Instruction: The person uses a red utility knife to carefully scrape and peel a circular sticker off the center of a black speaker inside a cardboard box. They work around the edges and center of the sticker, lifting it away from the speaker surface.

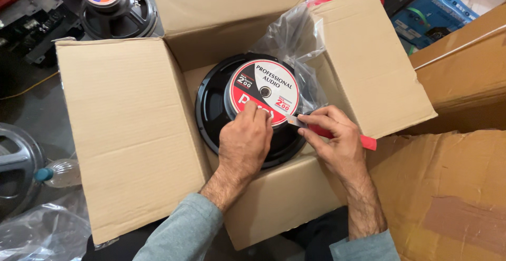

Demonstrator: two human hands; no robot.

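**Two hands, one blade, one boxed speaker**

While the open cardboard box (132, 134) sits square in the middle, both hands are working right at its centre. One black speaker (221, 108) lies face-down inside the box, its round red, white and black magnet label (269, 84) turned up. Left hand (245, 142) is down on the near edge of that label, fingers curled together and pressing on it, nothing clamped inside that I can see. Right hand (334, 137) sits just beside it, over the near-right corner of the box, fingers closed around one red-handled knife (366, 142); the metal blade points toward the label and its tip meets the label's rim right next to the left fingertips.

Count the flaps: four on the box, all folded outward. One clear plastic bag (292, 37) bunches up behind the speaker, at the far-right inside of the box.

Outside the box, far-left of it, a second speaker (118, 5) lies magnet-up on the floor. Near-left of the box, one clear plastic bottle with a blue cap (60, 172) lies on its side, with a grey metal speaker frame (16, 161) beyond it. Right of the box, big brown cartons (458, 187) stack up, and one blue printed box (429, 16) sits far-right of it.
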